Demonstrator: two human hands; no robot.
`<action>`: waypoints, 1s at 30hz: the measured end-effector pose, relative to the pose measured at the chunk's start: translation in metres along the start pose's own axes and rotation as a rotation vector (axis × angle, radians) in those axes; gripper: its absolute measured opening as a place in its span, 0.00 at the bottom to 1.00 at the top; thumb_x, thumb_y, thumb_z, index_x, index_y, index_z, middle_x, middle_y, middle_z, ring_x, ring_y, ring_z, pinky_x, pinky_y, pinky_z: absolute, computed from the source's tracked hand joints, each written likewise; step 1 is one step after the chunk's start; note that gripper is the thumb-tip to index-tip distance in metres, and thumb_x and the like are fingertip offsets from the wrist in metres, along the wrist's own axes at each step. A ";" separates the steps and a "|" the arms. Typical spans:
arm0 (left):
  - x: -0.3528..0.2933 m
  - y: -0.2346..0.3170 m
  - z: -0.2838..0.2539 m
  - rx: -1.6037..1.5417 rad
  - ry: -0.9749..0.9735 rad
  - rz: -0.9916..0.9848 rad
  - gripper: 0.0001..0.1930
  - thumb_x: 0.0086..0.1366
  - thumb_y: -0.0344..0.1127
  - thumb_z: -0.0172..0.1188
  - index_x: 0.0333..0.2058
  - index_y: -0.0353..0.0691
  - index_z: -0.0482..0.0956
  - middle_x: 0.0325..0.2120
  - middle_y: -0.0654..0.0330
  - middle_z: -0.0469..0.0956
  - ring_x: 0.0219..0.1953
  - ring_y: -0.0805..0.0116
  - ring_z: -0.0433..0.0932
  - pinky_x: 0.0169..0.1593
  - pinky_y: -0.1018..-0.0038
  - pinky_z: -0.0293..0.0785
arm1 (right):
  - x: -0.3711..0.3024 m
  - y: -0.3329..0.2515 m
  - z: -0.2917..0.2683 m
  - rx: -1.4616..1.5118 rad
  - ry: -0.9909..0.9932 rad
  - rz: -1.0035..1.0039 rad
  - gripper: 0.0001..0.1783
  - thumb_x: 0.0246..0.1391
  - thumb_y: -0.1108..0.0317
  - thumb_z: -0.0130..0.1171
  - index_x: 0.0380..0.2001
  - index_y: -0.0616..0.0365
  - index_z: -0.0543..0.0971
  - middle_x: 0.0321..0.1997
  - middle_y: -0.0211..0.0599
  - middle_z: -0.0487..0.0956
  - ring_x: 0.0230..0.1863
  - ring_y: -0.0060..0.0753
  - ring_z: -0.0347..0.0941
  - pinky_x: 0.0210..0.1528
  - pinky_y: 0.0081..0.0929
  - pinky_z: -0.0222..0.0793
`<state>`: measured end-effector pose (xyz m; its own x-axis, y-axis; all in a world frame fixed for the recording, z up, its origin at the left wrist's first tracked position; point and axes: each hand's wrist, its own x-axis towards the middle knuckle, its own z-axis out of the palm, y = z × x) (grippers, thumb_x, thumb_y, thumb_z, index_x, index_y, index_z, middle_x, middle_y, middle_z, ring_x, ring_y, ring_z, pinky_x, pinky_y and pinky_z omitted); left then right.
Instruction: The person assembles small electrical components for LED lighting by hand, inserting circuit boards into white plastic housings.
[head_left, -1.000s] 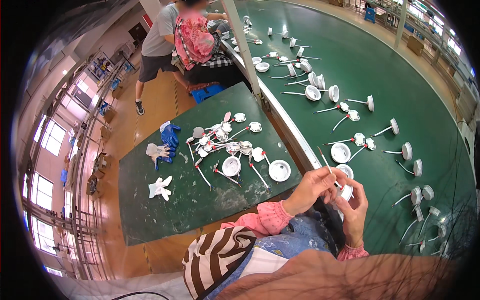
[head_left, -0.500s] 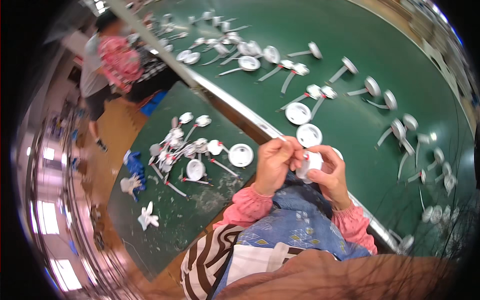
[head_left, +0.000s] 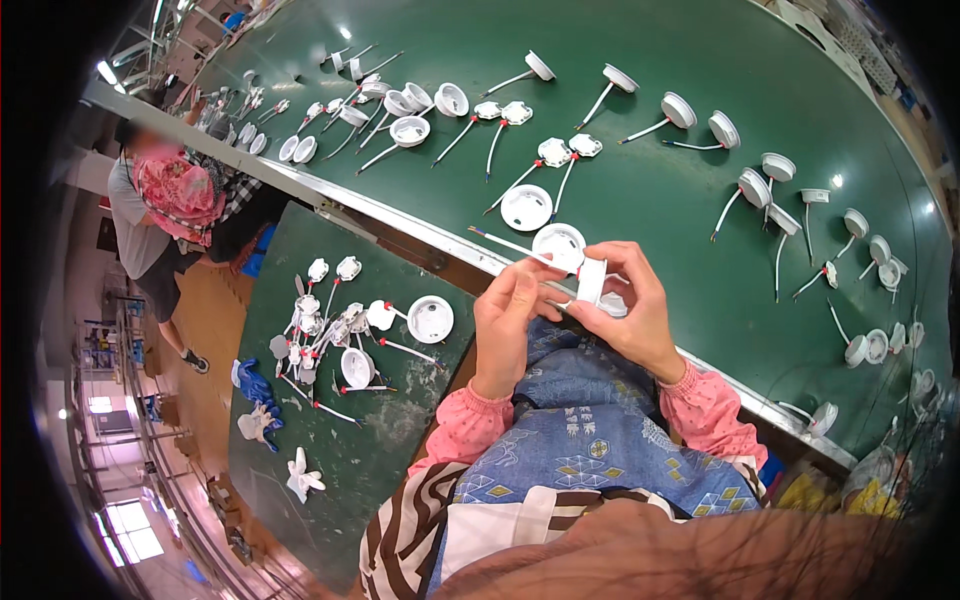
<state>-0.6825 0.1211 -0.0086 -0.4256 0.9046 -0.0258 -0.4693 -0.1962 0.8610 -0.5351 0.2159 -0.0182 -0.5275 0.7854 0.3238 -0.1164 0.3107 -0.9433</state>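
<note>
In my right hand (head_left: 637,305) is a white round plastic housing (head_left: 592,281), held on its edge between the thumb and fingers. A white cable (head_left: 515,246) with bare coloured wire ends runs off to the left past the housing, over the fingers of my left hand (head_left: 512,318). My left fingers are loosely apart, with their tips beside the housing; whether they touch the cable is unclear. Just beyond my hands on the green worktop, two open white round cups (head_left: 526,207) lie side by side. Near them lie small white wired discs (head_left: 553,152) with red connectors.
Many cabled white housings (head_left: 678,110) are spread over the long green worktop (head_left: 640,40), which has a metal edge (head_left: 400,224). On a lower green table (head_left: 400,440) lie a heap of wired discs (head_left: 310,325), a blue glove (head_left: 257,390) and a white glove (head_left: 303,475). A person (head_left: 160,205) stands far left.
My left hand has loosened from its pinch on the cable, its fingers spreading. The housing has turned edge-on in my right hand. My view has shifted, and the worktop shows farther left.
</note>
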 end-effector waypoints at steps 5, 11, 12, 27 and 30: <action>-0.015 -0.005 0.004 0.514 0.094 0.192 0.15 0.74 0.32 0.55 0.55 0.31 0.76 0.42 0.53 0.83 0.38 0.74 0.81 0.40 0.78 0.78 | 0.008 -0.005 0.007 -0.218 0.011 -0.088 0.34 0.39 0.67 0.77 0.52 0.58 0.76 0.49 0.40 0.75 0.44 0.36 0.76 0.36 0.29 0.77; -0.004 -0.005 0.001 0.461 0.074 0.204 0.15 0.74 0.31 0.54 0.55 0.31 0.76 0.42 0.54 0.82 0.38 0.75 0.80 0.42 0.78 0.77 | 0.011 -0.007 0.011 -0.212 -0.001 -0.068 0.38 0.37 0.64 0.79 0.54 0.58 0.76 0.49 0.43 0.75 0.45 0.41 0.77 0.37 0.32 0.76; -0.003 -0.005 -0.003 0.453 0.069 0.186 0.15 0.74 0.31 0.54 0.56 0.31 0.76 0.42 0.55 0.82 0.38 0.75 0.80 0.42 0.78 0.77 | 0.012 -0.008 0.012 -0.225 -0.008 -0.070 0.39 0.36 0.63 0.80 0.54 0.58 0.76 0.49 0.43 0.75 0.46 0.42 0.77 0.38 0.33 0.76; -0.018 -0.004 -0.025 -0.044 -0.005 0.014 0.19 0.75 0.42 0.56 0.49 0.29 0.78 0.35 0.60 0.80 0.30 0.79 0.76 0.33 0.80 0.71 | -0.011 -0.022 0.023 -0.143 -0.171 -0.005 0.38 0.37 0.71 0.75 0.56 0.59 0.73 0.52 0.38 0.73 0.48 0.34 0.74 0.39 0.27 0.75; -0.017 -0.008 -0.024 -0.035 0.029 0.020 0.17 0.73 0.41 0.58 0.46 0.29 0.81 0.32 0.60 0.82 0.28 0.79 0.76 0.32 0.80 0.72 | -0.012 -0.027 0.019 -0.229 -0.183 -0.077 0.38 0.36 0.73 0.75 0.55 0.58 0.74 0.54 0.39 0.73 0.50 0.36 0.75 0.41 0.29 0.76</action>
<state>-0.6904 0.0986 -0.0273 -0.4573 0.8890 -0.0241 -0.4870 -0.2277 0.8432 -0.5418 0.1877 0.0016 -0.6697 0.6520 0.3555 0.0204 0.4947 -0.8688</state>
